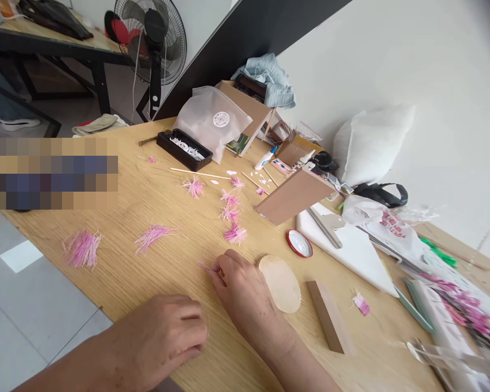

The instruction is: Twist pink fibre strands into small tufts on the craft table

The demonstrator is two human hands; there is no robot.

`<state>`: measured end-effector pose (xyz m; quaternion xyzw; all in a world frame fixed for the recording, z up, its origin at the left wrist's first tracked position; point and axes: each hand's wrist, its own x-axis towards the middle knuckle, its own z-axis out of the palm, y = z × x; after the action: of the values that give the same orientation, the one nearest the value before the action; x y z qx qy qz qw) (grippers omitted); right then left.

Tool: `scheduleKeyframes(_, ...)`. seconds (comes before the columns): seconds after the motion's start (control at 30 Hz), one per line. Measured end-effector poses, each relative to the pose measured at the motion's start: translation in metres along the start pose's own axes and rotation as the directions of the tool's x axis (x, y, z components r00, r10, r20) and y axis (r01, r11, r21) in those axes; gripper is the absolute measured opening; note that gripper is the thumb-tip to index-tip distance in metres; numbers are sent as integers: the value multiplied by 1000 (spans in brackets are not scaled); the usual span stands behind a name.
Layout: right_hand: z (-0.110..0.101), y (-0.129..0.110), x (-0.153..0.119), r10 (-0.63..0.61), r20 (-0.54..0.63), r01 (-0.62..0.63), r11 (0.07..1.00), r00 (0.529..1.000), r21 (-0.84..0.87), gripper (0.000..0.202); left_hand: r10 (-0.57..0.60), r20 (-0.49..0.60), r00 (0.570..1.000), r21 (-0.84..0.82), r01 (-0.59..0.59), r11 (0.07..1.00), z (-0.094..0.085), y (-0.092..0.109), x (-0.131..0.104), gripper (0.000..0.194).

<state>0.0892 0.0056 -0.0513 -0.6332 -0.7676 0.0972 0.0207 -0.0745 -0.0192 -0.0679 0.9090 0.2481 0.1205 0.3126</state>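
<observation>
Between the bent fingers of my right hand (243, 288) are a few thin pink strands (204, 265), their tips poking out on the left side. My left hand (169, 329) rests low over the table, fingers curled in; whatever they hold, if anything, is hidden. Ahead of my hands lie a loose pink bundle of strands (154, 238) and a thicker pink bundle (84, 249) farther left. Several fluffy pink tufts (236, 234) form a row beyond my right hand. A round pale disc (281, 284) lies just right of that hand.
Right of the disc are a red-rimmed lid (299, 243), a brown block (325, 317) and a white board (351, 250) with a metal clip. An upright brown panel (296, 196) stands behind. Farther back sit a black tray (184, 149) and a frosted bag (212, 117).
</observation>
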Motion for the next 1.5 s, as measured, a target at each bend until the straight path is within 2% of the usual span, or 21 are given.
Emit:
scheduleKeyframes(0.13, -6, 1, -1, 29, 25, -30, 998, 999, 47, 12, -1, 24, 1000, -2, 1, 1000, 0, 0, 1, 17)
scheduleKeyframes(0.37, -16, 22, -11, 65, -50, -62, 996, 997, 58, 9, 29, 8, 1000, -12, -29, 1000, 0, 0, 2, 19)
scheduleKeyframes(0.53, -13, 25, -21, 70, 49, -72, 996, 996, 48, 15, 42, 6, 999, -29, -42, 999, 0, -2, 1, 18)
scheduleKeyframes(0.63, -11, 21, -23, 74, 72, -76, 997, 995, 24, 20, 46, 4, 999, -31, -46, 998, 1, -3, 1, 18)
scheduleKeyframes(0.77, -9, 18, -22, 31, 91, -35, 998, 995, 48, 21, 49, -9, 999, -48, -50, 998, 3, -4, 0, 18)
scheduleKeyframes(0.93, -10, 17, -20, -41, 38, 37, 994, 998, 103, 21, 50, -30, 998, -41, -51, 998, 5, -5, 0, 18)
scheduleKeyframes(1.13, -10, 24, -23, -84, -1, 84, 995, 996, 52, 28, 46, -16, 999, -29, -46, 999, 4, -3, 0, 19)
scheduleKeyframes(1.27, -8, 25, -23, -131, 0, 130, 990, 991, 52, 26, 48, -35, 998, -31, -49, 998, 4, -3, 1, 20)
scheduleKeyframes(1.5, -17, 22, -16, -128, -33, 130, 991, 991, 36, 25, 38, -17, 999, -11, -38, 999, 3, -2, 2, 19)
